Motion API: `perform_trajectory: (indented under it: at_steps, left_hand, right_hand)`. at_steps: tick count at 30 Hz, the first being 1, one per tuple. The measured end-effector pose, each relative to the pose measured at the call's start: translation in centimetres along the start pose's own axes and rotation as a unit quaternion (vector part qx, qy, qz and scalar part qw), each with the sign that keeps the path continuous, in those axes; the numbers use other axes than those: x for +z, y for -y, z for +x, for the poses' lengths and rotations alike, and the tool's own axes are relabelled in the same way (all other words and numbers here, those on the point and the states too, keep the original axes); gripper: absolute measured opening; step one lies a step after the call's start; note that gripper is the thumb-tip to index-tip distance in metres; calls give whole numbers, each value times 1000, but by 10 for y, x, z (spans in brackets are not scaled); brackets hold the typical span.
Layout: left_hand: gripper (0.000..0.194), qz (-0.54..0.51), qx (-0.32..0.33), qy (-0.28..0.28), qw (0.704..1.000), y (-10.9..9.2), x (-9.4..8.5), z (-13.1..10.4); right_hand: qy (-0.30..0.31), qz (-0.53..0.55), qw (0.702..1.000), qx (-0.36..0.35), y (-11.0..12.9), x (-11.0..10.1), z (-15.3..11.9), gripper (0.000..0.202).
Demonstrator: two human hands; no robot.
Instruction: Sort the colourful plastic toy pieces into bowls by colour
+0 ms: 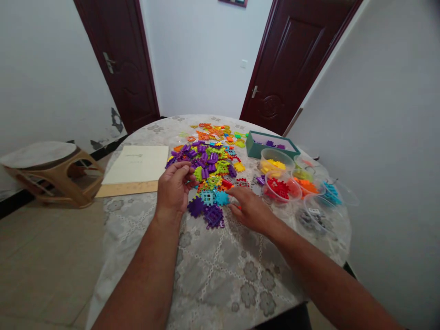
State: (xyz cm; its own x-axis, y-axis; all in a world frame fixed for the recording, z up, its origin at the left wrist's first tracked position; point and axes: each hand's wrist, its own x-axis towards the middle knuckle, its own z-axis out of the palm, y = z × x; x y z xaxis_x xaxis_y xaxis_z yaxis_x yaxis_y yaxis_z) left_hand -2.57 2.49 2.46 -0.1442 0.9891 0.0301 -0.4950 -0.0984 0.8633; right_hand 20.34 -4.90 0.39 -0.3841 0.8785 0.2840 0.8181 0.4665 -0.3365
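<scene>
Plastic pieces (197, 160) lie heaped on the table (220, 279) before us. Our left hand (174, 188) curls its fingers beside them; our right hand (252, 208) has thumb and forefinger parted near a light-blue piece (222, 198). We cannot tell whether either grips something.

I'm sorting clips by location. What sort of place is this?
Probably a room in a home: a flower-patterned tablecloth, two dark red doors and a brown stool suggest it.
</scene>
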Motion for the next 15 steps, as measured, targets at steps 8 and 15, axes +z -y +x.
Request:
perform_trajectory:
  at_steps: [8, 15]
  left_hand:
    - [20, 450, 118, 110, 878, -4, -12, -4]
    - [32, 715, 103, 198, 663, 5, -12, -16]
  right_hand:
    - [10, -50, 999, 12, -6, 35, 17, 46]
    - [-42, -62, 997, 13, -18, 33, 4, 45]
